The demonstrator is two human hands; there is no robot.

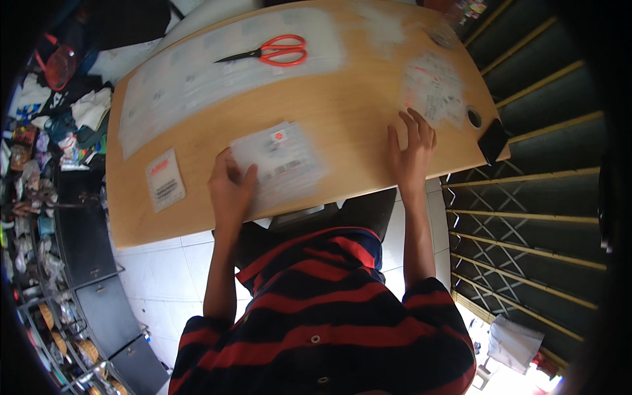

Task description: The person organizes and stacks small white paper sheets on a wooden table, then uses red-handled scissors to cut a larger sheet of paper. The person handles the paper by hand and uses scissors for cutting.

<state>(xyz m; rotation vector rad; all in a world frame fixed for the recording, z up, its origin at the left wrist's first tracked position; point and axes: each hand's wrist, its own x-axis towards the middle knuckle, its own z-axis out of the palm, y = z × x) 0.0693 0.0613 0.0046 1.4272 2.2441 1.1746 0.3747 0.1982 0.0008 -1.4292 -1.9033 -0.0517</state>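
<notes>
The left hand's fingers curve half open, thumb apart, at the left edge of the stack of plastic bags; whether they pinch any is unclear. The right hand, right of the stack, has loosely spread fingers, seemingly empty. An uneven push could fan the probably slippery stack, or spill bags over the desk edge just before it. Beyond the stack lie scissors.

Looks like a small shop or workroom, can't tell which: folding gate on right, black cabinets and heaped clutter on left, tiled floor, desk with scissors and stacked plastic packets
</notes>
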